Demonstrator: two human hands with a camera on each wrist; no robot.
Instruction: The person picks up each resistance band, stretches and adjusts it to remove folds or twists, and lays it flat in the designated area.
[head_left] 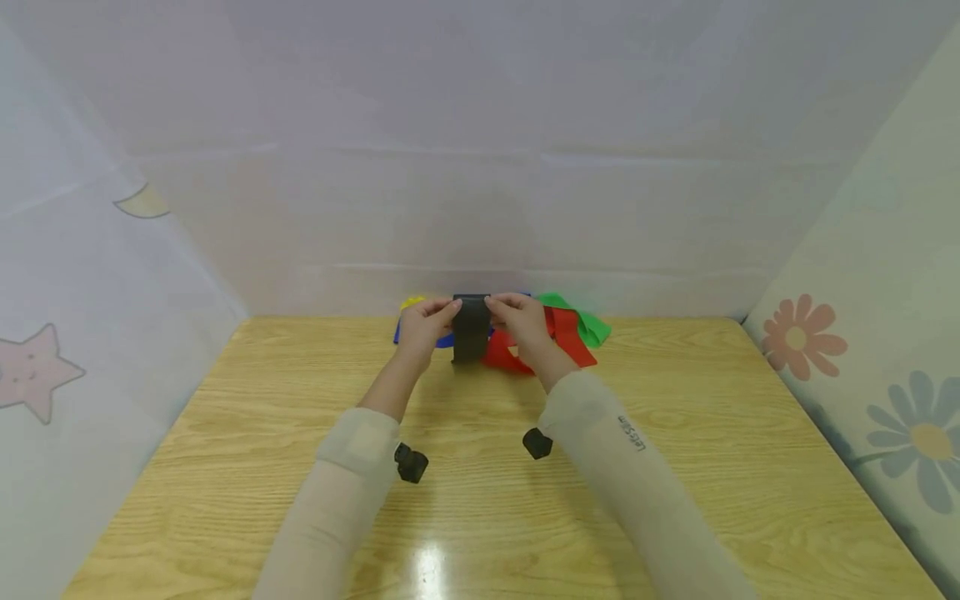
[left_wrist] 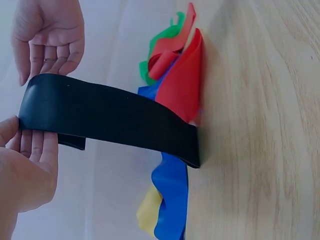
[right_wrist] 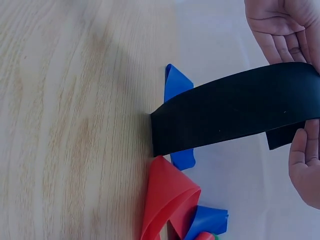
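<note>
**Black band held up between both hands**

Head: our left hand [head_left: 429, 323] and right hand [head_left: 519, 321] pinch the black band [head_left: 471, 327] by its top edge, above the table's [head_left: 675, 467] far side.

Left wrist: its lower end touches the wood beside the red band [left_wrist: 182, 87] and blue band [left_wrist: 170, 200].

Right wrist: same grip. Probably mid-fold; next we need the edges aligned.

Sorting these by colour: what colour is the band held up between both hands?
Black. The band shows best in the left wrist view, stretched in front of the pile.
</note>
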